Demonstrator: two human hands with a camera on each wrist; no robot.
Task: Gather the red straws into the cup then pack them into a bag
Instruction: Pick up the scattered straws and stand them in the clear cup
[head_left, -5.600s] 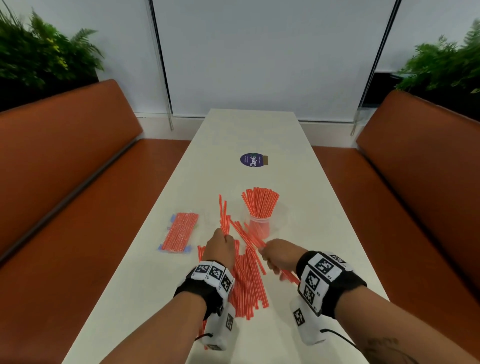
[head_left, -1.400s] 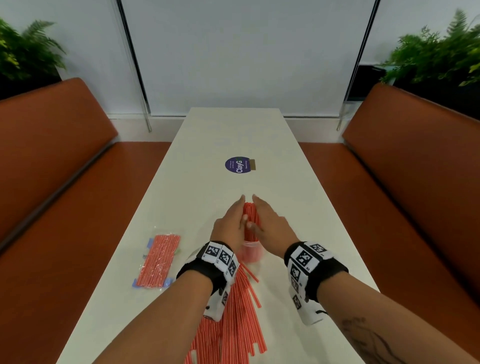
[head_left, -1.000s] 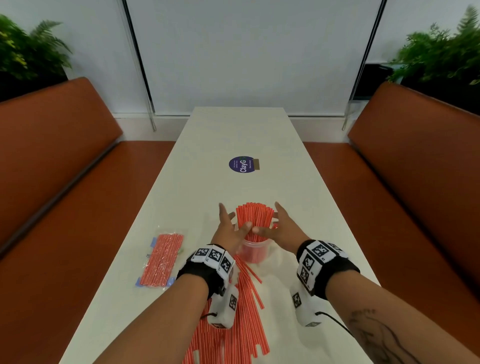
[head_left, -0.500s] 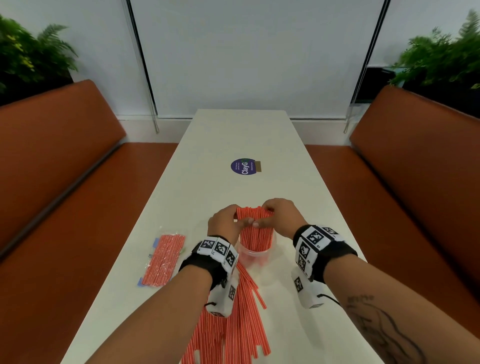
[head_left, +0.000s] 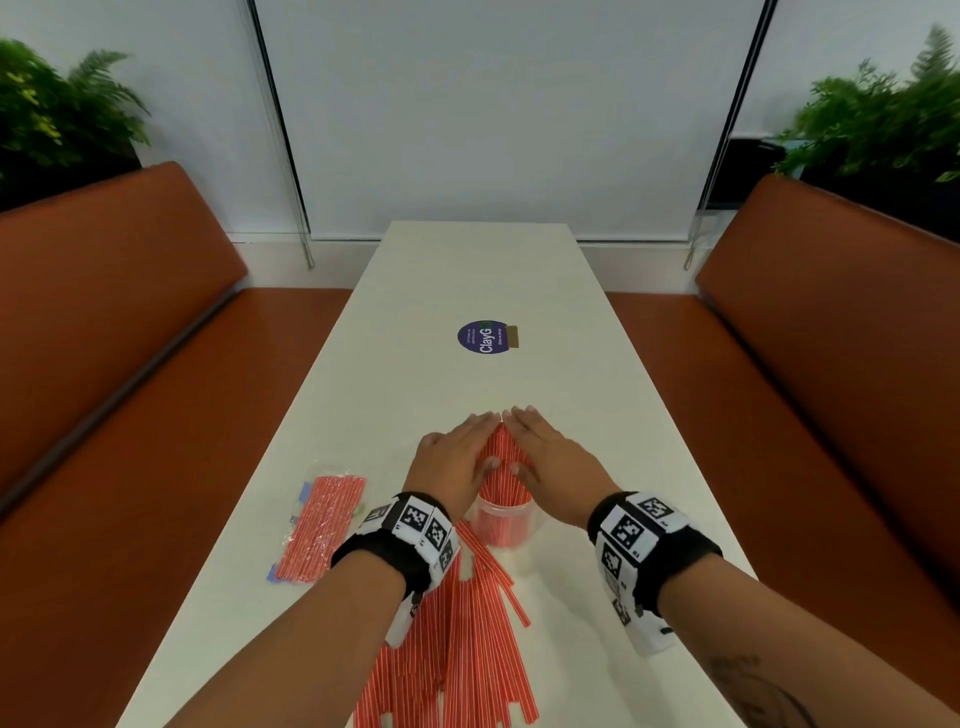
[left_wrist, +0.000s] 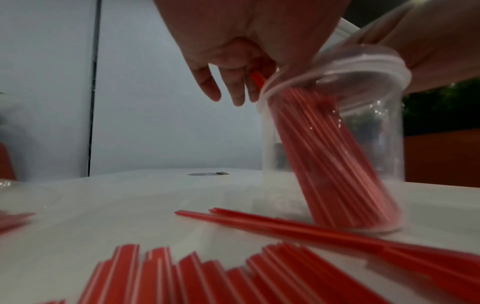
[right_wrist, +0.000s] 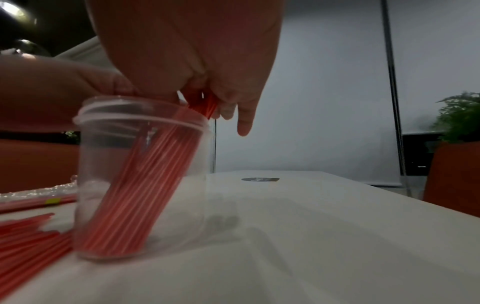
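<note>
A clear plastic cup (head_left: 503, 525) stands on the white table (head_left: 597, 415), with a bundle of red straws (head_left: 501, 454) in it leaning away from me. My left hand (head_left: 460, 454) and right hand (head_left: 548, 454) press flat on the bundle from either side, fingers straight, fingertips meeting above the straw tops. In the left wrist view the straws (left_wrist: 330, 164) slant inside the cup (left_wrist: 379, 144). The right wrist view shows the same cup (right_wrist: 103, 174) and straws (right_wrist: 140, 185). Many loose red straws (head_left: 467, 649) lie on the table near me.
A clear bag filled with red straws (head_left: 322, 525) lies at the left of the table. A round purple sticker (head_left: 485, 336) is farther along the table. Orange benches (head_left: 130, 364) run along both sides, with plants behind them.
Both hands, curled over the straw tops half a second ago, now lie flat with straight fingers and squeeze the bundle together. The spread straws have closed into a narrow bunch.
</note>
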